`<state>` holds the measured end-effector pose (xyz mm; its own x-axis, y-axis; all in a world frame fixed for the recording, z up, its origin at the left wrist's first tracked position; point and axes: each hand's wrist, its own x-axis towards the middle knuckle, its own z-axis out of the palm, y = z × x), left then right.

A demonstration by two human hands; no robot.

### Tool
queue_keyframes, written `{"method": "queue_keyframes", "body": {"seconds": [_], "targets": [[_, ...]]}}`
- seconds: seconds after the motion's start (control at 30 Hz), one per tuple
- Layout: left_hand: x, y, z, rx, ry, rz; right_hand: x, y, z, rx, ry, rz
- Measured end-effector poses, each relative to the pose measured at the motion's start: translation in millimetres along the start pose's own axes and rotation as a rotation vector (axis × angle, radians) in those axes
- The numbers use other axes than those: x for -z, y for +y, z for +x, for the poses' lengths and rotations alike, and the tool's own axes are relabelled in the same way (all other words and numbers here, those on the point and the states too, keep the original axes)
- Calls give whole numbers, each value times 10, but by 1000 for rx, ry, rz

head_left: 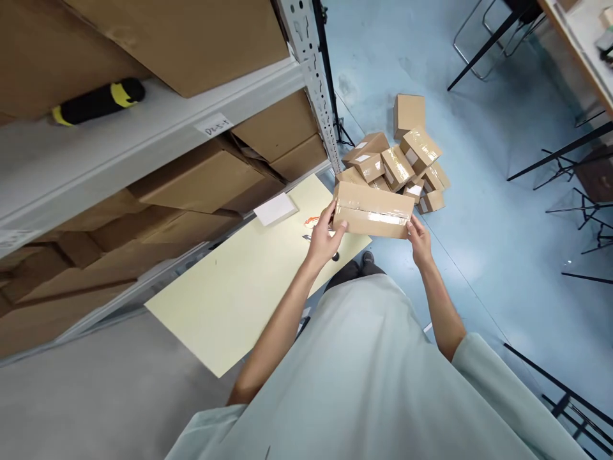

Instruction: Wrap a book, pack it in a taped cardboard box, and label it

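Note:
A long cardboard box [373, 209] with clear tape along its middle is held up in front of my body. At its left end, my left hand [325, 235] grips it with the thumb on the near face. My right hand [419, 239] closes on the lower right corner. Below and to the left lies a pale yellow tabletop [239, 287]. On it are a white pad or stack of labels [276, 209] and, partly hidden behind my left hand, an orange item [312, 222] that I cannot make out.
Beyond the held box, several taped cardboard boxes [397, 167] are piled on the blue floor [479, 211]. A metal shelf [268, 86] with large cartons and a black-and-yellow item [98, 102] stands left. A table [582, 54] and black metal legs are at the right.

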<state>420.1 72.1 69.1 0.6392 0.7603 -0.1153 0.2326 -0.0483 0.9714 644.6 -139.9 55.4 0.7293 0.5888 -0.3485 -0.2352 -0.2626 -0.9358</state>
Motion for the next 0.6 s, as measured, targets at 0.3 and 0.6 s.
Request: {"method": "queue_keyframes", "body": {"seconds": [0.3,0.6], "targets": [[-25,-673,1339,56,-74,207,-166,205,611,-72,69,8],[-433,-1315,2695,163,-113,440,-387,978,1941,-345,89,47]]}}
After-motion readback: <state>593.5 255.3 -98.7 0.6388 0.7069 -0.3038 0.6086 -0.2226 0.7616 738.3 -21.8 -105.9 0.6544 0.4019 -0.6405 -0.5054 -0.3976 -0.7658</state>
